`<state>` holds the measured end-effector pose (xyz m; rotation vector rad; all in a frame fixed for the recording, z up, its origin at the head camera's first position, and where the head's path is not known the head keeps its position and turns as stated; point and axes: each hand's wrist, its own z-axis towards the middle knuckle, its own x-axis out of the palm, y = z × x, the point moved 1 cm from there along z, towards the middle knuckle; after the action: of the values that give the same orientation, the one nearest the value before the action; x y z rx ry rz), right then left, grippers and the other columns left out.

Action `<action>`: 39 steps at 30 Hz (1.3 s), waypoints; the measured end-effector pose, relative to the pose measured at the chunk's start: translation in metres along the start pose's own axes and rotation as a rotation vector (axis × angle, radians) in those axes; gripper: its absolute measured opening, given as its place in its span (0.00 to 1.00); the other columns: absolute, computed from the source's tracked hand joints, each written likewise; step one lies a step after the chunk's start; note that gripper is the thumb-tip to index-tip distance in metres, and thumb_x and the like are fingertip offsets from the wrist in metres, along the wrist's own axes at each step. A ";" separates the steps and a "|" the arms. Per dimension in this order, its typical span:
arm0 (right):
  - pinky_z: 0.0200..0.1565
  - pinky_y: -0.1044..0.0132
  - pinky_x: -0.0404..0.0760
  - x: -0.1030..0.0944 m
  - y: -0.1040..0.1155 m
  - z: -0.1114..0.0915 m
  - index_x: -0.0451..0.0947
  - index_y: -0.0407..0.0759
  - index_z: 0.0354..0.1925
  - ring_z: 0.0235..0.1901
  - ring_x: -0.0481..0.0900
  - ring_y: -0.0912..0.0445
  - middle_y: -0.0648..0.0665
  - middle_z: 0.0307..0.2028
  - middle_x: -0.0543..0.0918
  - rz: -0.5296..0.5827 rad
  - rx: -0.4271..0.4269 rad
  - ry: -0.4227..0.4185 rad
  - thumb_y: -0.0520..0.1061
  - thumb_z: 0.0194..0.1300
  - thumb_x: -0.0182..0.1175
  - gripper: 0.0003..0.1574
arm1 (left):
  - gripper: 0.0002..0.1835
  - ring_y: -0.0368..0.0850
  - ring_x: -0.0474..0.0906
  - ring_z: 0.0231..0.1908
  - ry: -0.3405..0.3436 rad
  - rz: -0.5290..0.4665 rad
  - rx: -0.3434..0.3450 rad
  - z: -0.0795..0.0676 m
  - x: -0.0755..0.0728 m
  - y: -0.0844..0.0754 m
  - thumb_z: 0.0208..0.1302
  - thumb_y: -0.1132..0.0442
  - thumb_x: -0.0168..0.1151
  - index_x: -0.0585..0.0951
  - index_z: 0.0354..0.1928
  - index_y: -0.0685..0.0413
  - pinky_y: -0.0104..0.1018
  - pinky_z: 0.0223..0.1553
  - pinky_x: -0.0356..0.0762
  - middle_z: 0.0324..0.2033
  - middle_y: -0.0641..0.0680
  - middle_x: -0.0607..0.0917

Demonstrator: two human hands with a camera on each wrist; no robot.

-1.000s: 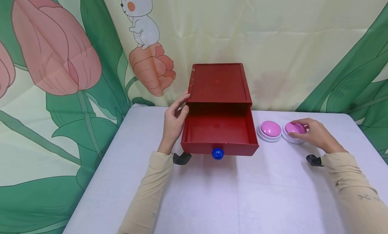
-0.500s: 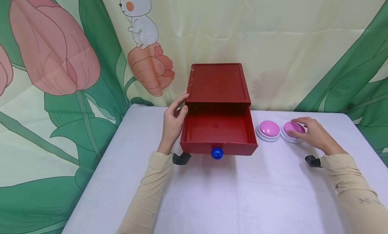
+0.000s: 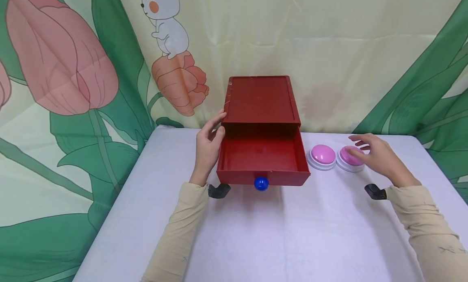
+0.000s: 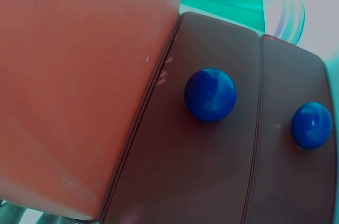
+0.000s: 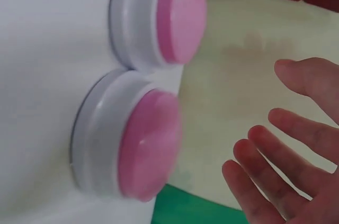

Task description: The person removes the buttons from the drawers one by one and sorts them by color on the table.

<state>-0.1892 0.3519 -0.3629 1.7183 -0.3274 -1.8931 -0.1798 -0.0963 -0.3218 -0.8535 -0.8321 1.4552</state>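
Note:
A red drawer cabinet point(image 3: 259, 99) stands at the back of the table, its top drawer point(image 3: 261, 152) pulled out with nothing inside. My left hand point(image 3: 208, 146) rests against the cabinet's left side, fingers extended up along it and thumb near the front corner. Two round pink push buttons with white bases sit side by side to the right: the left button point(image 3: 323, 155) and the right button point(image 3: 351, 157). Above the right button hovers my right hand point(image 3: 378, 156), fingers spread and relaxed. In the right wrist view a gap shows between those fingers and the button's pink dome point(image 5: 151, 144).
A blue knob point(image 3: 261, 183) juts from the open drawer's front. The left wrist view shows lower closed drawers with blue knobs point(image 4: 210, 95). Behind the white-covered table point(image 3: 310, 233) hangs a printed curtain point(image 3: 329, 62) with tulips and a rabbit.
My right hand has lifted off the right button, and its fingers have spread. The left hand stays against the cabinet. The whole head view has shifted slightly.

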 end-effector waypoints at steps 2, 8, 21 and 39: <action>0.45 0.79 0.75 -0.002 0.006 0.000 0.73 0.29 0.59 0.51 0.76 0.33 0.28 0.53 0.77 0.012 -0.001 -0.002 0.45 0.65 0.66 0.30 | 0.22 0.50 0.68 0.69 -0.002 0.005 -0.006 -0.002 0.001 -0.009 0.71 0.72 0.51 0.72 0.66 0.68 0.44 0.65 0.72 0.69 0.60 0.72; 0.38 0.93 0.63 -0.007 0.026 -0.002 0.74 0.29 0.58 0.50 0.78 0.35 0.29 0.52 0.79 0.025 -0.003 -0.013 0.47 0.65 0.67 0.30 | 0.21 0.52 0.69 0.68 -0.008 0.016 -0.007 -0.003 0.003 -0.020 0.71 0.72 0.51 0.72 0.65 0.69 0.45 0.65 0.72 0.68 0.63 0.72; 0.42 0.94 0.65 -0.015 0.074 -0.011 0.77 0.35 0.56 0.44 0.81 0.60 0.35 0.49 0.82 0.068 -0.078 -0.056 0.46 0.64 0.68 0.25 | 0.21 0.52 0.69 0.68 -0.019 -0.011 -0.003 -0.003 0.002 -0.018 0.71 0.71 0.53 0.73 0.64 0.69 0.46 0.65 0.72 0.68 0.63 0.72; 0.44 0.89 0.72 -0.023 0.146 -0.036 0.80 0.43 0.58 0.42 0.77 0.78 0.41 0.50 0.85 0.198 -0.100 -0.065 0.42 0.65 0.67 0.23 | 0.19 0.50 0.71 0.67 -0.041 0.022 0.004 -0.001 0.003 -0.017 0.73 0.68 0.54 0.75 0.62 0.68 0.43 0.63 0.75 0.66 0.62 0.74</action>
<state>-0.1187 0.2518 -0.2719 1.5037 -0.4051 -1.7920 -0.1707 -0.0930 -0.3076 -0.8350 -0.8528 1.4975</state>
